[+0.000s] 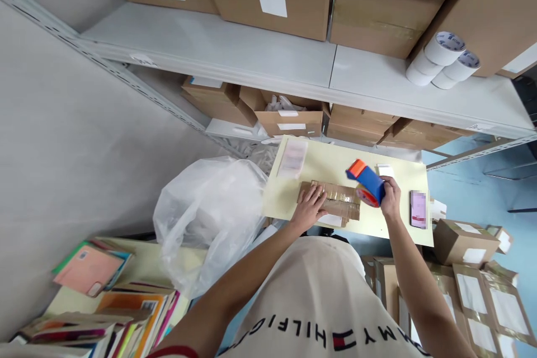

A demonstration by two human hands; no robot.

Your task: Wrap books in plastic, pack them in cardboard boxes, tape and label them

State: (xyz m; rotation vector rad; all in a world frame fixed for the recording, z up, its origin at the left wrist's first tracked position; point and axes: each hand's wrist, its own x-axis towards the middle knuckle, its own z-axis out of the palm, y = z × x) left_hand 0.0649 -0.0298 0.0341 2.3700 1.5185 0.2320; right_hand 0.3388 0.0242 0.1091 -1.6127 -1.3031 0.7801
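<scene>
A flat brown cardboard parcel (335,197) lies on a pale yellow table (331,163). My left hand (309,206) rests flat on the parcel's left end with fingers spread. My right hand (390,197) grips a blue and orange tape dispenser (366,182), held at the parcel's right end. Shiny tape runs along the parcel's top.
A phone (418,208) and a small white card (385,170) lie on the table to the right; a clear packet (292,158) lies at the back left. A large plastic bag (210,212) stands to the left, books (104,302) lower left, sealed cartons (465,240) right, tape rolls (444,56) on the shelf.
</scene>
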